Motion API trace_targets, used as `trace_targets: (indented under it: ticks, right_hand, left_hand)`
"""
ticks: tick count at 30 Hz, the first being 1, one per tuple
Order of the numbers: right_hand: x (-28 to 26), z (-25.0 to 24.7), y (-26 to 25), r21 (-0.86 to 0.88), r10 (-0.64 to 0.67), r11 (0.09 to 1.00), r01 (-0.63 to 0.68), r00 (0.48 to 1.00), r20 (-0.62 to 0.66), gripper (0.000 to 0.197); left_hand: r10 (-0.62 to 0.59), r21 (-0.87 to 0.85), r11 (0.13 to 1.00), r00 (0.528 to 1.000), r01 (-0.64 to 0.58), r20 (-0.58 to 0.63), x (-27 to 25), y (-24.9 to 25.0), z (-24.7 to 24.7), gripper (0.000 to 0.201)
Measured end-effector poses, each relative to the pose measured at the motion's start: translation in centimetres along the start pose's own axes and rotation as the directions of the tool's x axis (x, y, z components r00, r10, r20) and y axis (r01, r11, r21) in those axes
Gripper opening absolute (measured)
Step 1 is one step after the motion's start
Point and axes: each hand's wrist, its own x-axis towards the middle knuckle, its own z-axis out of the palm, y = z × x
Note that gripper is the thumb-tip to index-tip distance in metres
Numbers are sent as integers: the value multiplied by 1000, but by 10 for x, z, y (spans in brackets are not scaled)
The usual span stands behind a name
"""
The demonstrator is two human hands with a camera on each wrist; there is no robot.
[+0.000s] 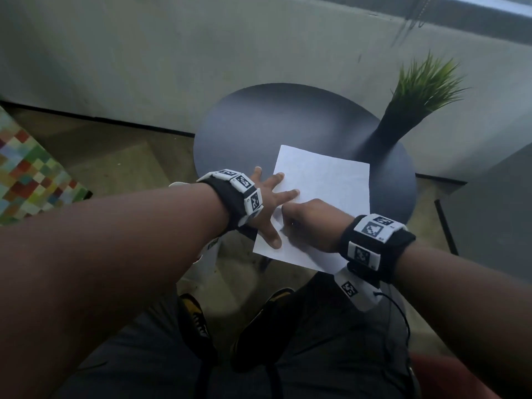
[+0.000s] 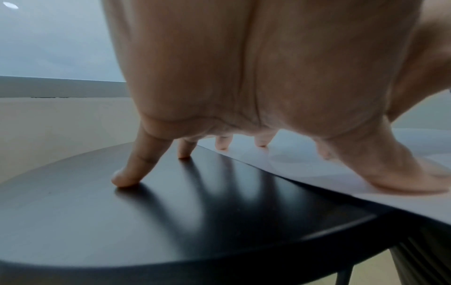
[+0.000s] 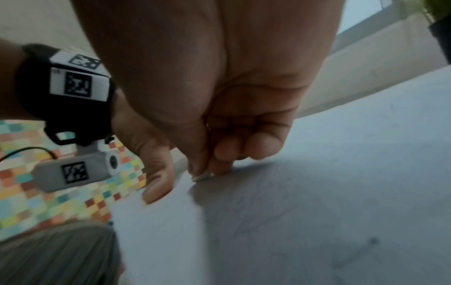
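Observation:
A white paper sheet (image 1: 322, 180) lies on a round dark table (image 1: 259, 125), its near corner overhanging the table's edge. My left hand (image 1: 269, 204) is spread flat with straight fingers. Its thumb and two fingers press the paper (image 2: 305, 164) along the left edge, and the other two fingertips rest on the tabletop (image 2: 171, 221). My right hand (image 1: 305, 223) is curled on the sheet just right of the left hand. Its thumb and forefinger tips meet at the paper (image 3: 317, 192) surface and seem to pinch a small whitish bit of it.
A tall black vase of green grass (image 1: 403, 119) stands at the table's far right, close to the sheet's far corner. A grey wall runs behind the table. A multicoloured checkered surface (image 1: 28, 174) lies left, a grey piece of furniture (image 1: 489, 211) right. My knees and shoes are below.

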Motion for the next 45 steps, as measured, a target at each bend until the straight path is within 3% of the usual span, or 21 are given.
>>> trace_targets:
  ticks: [2,5,6,8,10,11,13,15,16,19,21,23,25,27,29,30,35,37,41,45]
  right_hand:
    - [5,-8,14,37,94,995,-94,995,-14,15]
    - [15,-19,44,105,390,920,-377,907,-161,14]
    - [16,-16,42,83,389,921,-380,903,-184,15]
    - [14,-7,22,33,245,970,-243,956,-159,15]
    - [5,1,5,33,43,999,-42,999,-28,13]
    - [3,-2,6,37,24,999,-25,1000,16,12]
    - [11,-13,25,56,164,985,-161,985,-47,11]
    - [15,-18,43,69,332,943,-325,924,-188,11]
    - [13,-16,43,47,326,945,-323,922,-210,12]
    - [1,-6,11,-31,30,999,-30,999,-12,14]
    - [-8,-7,7,19,-47,999,46,995,87,4]
    - [-2,-15,29,57,123,991,-122,992,-24,8]
    - [4,-17,46,48,284,959,-280,944,-168,12]
    - [1,-12,40,5,201,979,-202,970,-135,15]
    - [-5,-7,23,-37,11,999,-10,1000,16,13]
    - [-8,-6,22,-20,-15,1000,16,999,52,12]
    - [0,-12,50,172,286,947,-271,956,-66,15]
    - [2,-10,48,171,299,943,-285,953,-58,14]
    - [9,-13,47,168,318,938,-303,945,-71,14]
    - [13,-11,43,227,403,906,-357,893,-201,11]
  left_hand:
    - [-1,6,1000,1000,1,-4,2,0,0,127]
    - [-22,7,1000,1000,22,4,5,1,2,128]
    - [-23,8,1000,1000,23,10,5,1,1,128]
    - [-9,20,1000,1000,9,11,7,-2,-1,127]
    - [-2,38,999,1000,1,20,8,-4,-3,127]
    - [-3,48,999,1000,2,24,7,-4,-4,127]
    - [-4,67,998,1000,3,20,8,-2,-4,126]
    - [-15,84,996,1000,13,19,8,0,-4,127]
    - [-15,87,996,1000,14,19,8,0,-5,127]
    - [-4,97,995,999,0,33,8,-2,-8,127]
    - [-11,130,992,999,6,41,9,-2,-10,128]
    - [-15,142,990,999,10,35,11,0,-11,129]
    - [-25,154,988,999,19,38,11,-1,-12,131]
    - [-20,161,987,999,13,47,12,-2,-15,131]
    - [-13,180,984,997,1,69,13,-3,-18,132]
    - [-8,184,983,996,-8,86,13,-4,-19,133]
    - [-2,287,958,996,-22,84,14,3,-31,129]
    - [2,306,952,998,-23,69,14,10,-31,125]
    - [-7,142,990,1000,8,-11,13,13,-14,124]
    - [16,111,994,997,-8,-77,10,9,-2,125]
